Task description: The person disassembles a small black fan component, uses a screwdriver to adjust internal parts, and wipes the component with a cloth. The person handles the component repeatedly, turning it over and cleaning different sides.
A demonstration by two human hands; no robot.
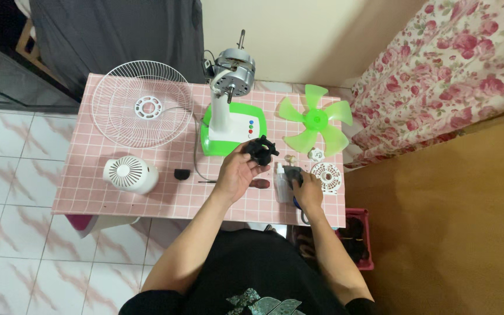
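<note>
holding a black ribbed fan nut [262, 150] in the curled fingers of my left hand [237, 172], above the pink tiled table [88, 175], just in front of the green fan base [228, 131] with its bare motor [233, 70]. my right hand [305, 189] is closed around a small dark part [291, 172] beside a white bottle [281, 184]. the green blade [315, 119] and white wire guard [141, 104] lie apart, so i judge the fan is mid-service. next, i think, needs the parts brought together carefully.

One head-worn camera looks steeply down, from well above, onto the pink table [118, 192].
</note>
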